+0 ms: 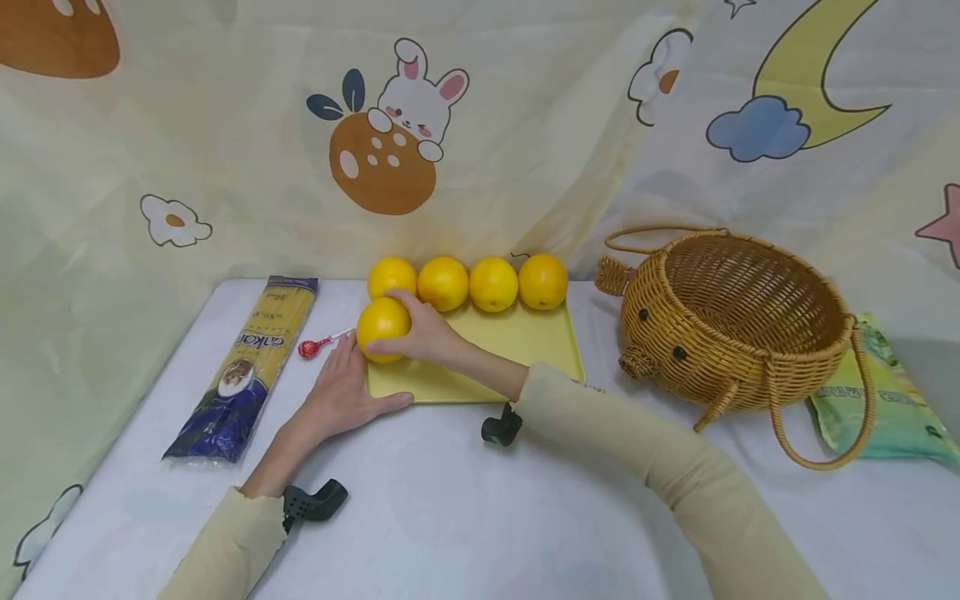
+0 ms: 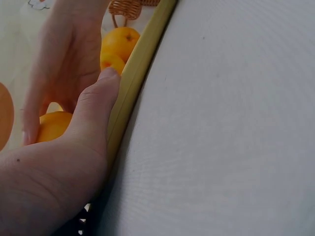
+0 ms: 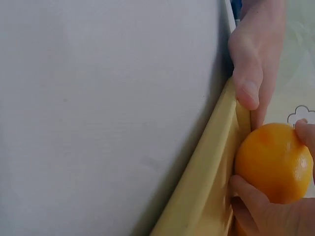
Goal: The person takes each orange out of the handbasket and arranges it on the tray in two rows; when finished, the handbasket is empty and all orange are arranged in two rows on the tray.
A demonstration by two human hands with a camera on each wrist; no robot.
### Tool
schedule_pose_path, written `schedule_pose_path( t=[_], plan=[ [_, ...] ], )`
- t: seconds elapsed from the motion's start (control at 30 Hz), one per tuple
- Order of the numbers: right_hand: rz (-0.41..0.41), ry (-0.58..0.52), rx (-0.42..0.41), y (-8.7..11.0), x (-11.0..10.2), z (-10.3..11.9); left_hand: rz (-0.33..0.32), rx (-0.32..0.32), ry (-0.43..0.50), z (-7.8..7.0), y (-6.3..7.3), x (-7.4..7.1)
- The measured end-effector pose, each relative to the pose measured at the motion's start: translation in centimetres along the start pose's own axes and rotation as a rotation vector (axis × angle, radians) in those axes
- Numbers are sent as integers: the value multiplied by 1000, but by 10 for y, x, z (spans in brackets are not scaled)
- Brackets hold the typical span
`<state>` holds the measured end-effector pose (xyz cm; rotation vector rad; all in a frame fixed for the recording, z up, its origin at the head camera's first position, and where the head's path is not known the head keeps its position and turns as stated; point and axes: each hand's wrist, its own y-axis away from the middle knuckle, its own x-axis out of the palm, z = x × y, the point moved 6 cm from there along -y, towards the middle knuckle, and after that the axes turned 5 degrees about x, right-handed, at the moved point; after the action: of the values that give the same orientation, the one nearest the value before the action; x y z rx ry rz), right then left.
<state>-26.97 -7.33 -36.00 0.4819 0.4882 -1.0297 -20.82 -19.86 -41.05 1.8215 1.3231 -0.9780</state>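
My right hand (image 1: 429, 335) grips an orange (image 1: 381, 321) at the left end of a yellow tray (image 1: 525, 340), thumb and fingers spread around the fruit. In the right wrist view, that orange (image 3: 273, 160) sits against the tray's inner side. My left hand (image 1: 341, 396) rests at the tray's near left corner, fingers straight along the left side and thumb (image 2: 96, 101) along the front rim. Several more oranges (image 1: 493, 284) form a row along the tray's back edge. Just left of the tray lies a lollipop (image 1: 308, 349) with a red wrapper, its stick pointing toward my left fingertips.
A packet of spaghetti (image 1: 251, 362) lies flat on the left of the white table (image 1: 465, 517). On the right stands a pig-shaped wicker basket (image 1: 675, 367) with looped handles. Partly behind it is a green bag (image 1: 885, 404). A printed curtain (image 1: 540, 150) hangs behind the table.
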Motion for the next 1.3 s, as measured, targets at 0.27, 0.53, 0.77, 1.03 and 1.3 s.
schedule_pose_path(
  t=[0.27, 0.53, 0.77, 1.03, 1.3],
  plan=[
    [-5, 43, -8, 3, -1, 2, -15, 13, -17, -2, 0, -1],
    [0, -58, -81, 59, -29, 3, -35, 3, -5, -3, 1, 0],
    [3, -208, -185, 157, -67, -18, -42, -6, -11, 0, 3, 1],
    [-107, -146, -301, 215, -107, -43, -44, 1, 6, -1, 5, -1],
    [-167, -119, -298, 230, -132, -53, -50, 4, 18, -2, 3, 1]
  ],
)
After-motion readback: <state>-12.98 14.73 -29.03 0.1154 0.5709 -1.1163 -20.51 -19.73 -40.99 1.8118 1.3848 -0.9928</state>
